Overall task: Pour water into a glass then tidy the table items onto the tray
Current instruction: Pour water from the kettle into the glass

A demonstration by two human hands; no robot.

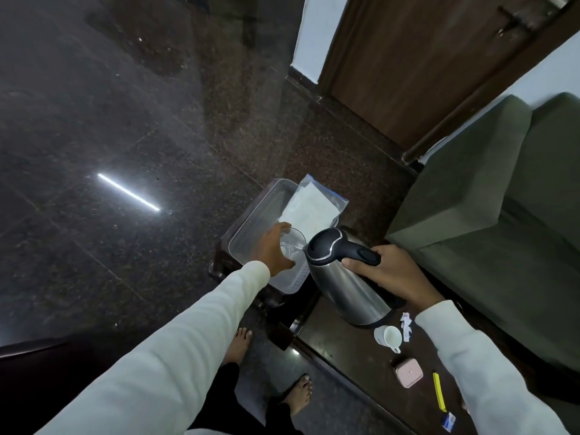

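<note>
The glass (293, 244) is clear and held tilted over the tray (251, 227), its mouth turned toward the kettle (342, 277). The kettle is steel with a black lid and handle, tipped so its spout meets the glass rim. The tray is a clear, ribbed plastic rectangle at the far end of the table (339, 346). On the table's near end lie a white cup (389, 337) on its side, torn white sachets (407, 326), a pink case (408, 372), a yellow lighter (438, 394) and a small blue-and-white packet (448, 420).

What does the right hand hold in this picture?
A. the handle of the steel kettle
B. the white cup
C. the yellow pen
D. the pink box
A: the right hand has its grip around the black handle of the kettle, tilted toward the glass in the left hand.
</note>
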